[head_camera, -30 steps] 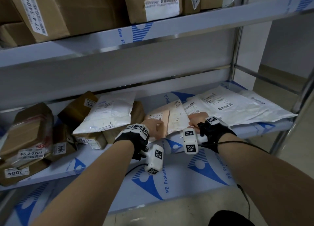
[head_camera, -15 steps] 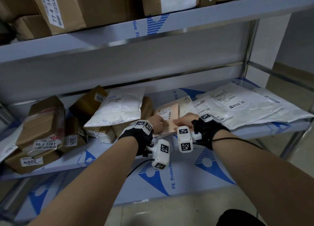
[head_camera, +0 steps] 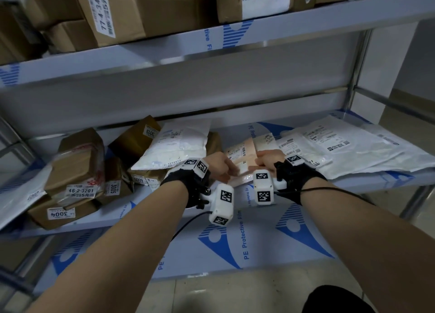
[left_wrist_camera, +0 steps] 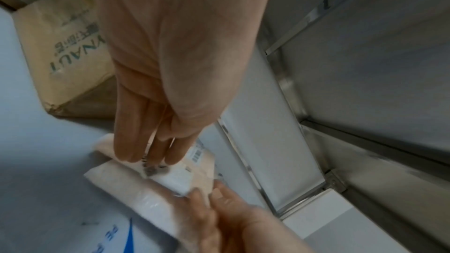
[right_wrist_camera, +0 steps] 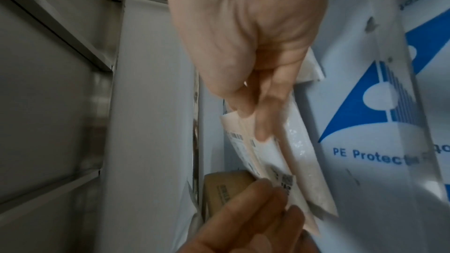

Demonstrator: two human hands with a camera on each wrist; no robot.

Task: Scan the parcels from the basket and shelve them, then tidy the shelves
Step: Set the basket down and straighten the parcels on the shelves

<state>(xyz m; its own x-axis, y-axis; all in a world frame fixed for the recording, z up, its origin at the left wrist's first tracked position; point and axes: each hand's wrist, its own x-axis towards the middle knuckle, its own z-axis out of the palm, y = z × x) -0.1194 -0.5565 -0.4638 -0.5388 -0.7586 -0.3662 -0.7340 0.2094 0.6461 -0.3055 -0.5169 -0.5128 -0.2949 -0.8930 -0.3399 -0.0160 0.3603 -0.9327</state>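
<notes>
A parcel depot: steel shelves (head_camera: 235,37) stacked with numbered parcels (head_camera: 77,171).

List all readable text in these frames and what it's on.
"77-4-3404", "5元": label on top-shelf box
"3013": sticker on brown parcel
"46-2-3201": label on taped box
"3005": small box
"3004": bottom box
"PE Protective Film": shelf film
Labels on the white bags and pink mailer: too blurred.
</notes>
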